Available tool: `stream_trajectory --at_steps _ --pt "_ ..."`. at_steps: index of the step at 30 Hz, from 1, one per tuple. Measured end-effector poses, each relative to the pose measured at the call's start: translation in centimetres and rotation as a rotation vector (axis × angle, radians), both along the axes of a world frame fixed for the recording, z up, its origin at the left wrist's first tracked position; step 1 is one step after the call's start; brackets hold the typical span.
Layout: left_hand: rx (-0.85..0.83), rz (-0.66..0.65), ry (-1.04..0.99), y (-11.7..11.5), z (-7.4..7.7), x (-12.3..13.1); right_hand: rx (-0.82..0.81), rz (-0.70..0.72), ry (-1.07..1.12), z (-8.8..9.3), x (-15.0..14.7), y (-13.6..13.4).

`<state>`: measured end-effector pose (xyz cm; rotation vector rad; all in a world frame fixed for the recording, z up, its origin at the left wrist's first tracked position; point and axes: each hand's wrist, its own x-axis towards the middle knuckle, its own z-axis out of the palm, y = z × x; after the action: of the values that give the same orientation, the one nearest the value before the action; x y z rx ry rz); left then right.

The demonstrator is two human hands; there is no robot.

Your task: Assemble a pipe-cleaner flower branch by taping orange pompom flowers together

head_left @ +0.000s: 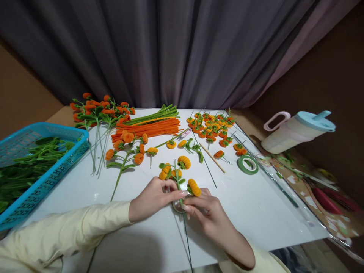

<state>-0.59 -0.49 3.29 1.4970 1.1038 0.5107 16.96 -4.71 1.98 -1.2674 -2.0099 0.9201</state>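
A: Hands?
B: Left hand (157, 198): thumb and finger pinched on the yellow spray's (176, 173) green stem. Right hand (212, 212): thumb and fingers closed in just below, same stem. Spray's over the worktop (247, 201), front centre.
A: Why 2 hands?
B: My read: steadies the stem. Loose heads (209, 124) beyond, within reach.
A: Hidden?
B: Fingers block the join. Round shiny thing (178, 206) underneath, maybe a roll. Wire end, basket's (51, 180) left side: cut off.
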Motion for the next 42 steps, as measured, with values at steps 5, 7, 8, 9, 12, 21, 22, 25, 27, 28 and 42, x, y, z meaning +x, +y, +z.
stream_trajectory --at_steps 5,7,8,9,12,21,22,25,27,28,42 --pt "0.001 0.008 0.008 0.0 -0.1 0.0 0.076 0.018 -0.033 -0.2 -0.2 -0.2" --pt "-0.018 0.018 -0.036 -0.1 -0.2 0.0 0.04 0.002 0.034 -0.4 -0.3 -0.1" --pt "-0.022 0.023 -0.069 -0.1 -0.3 0.0 -0.015 0.006 0.09 -0.5 -0.3 0.0" --pt "-0.019 0.024 -0.105 -0.2 -0.3 -0.1 -0.088 0.02 0.156 -0.5 -0.4 0.2" --pt "-0.003 0.006 -0.212 -0.3 -0.4 -0.1 -0.336 0.092 0.344 -0.6 -0.4 0.7" --pt "-0.037 -0.147 -0.371 -0.4 -0.4 -0.3 -0.72 0.386 0.545 -0.1 -0.6 2.3" --pt "-0.018 -0.173 -0.371 -0.2 -0.5 -0.4 -0.724 0.393 0.553 -0.1 -0.7 2.4" --pt "-0.026 -0.221 -0.412 0.6 -0.7 -0.4 -0.657 0.339 0.604 -0.2 -1.0 2.5" --pt "0.007 -0.186 -0.404 1.4 -0.7 -0.4 -0.603 0.263 0.662 -0.2 -0.9 2.3" --pt "0.038 -0.164 -0.377 1.7 -0.7 -0.5 -0.572 0.225 0.682 -0.2 -0.8 2.2" --pt "-0.308 -0.026 -0.396 4.1 0.9 -1.4 -0.15 -0.165 0.323 0.9 -0.1 1.0"
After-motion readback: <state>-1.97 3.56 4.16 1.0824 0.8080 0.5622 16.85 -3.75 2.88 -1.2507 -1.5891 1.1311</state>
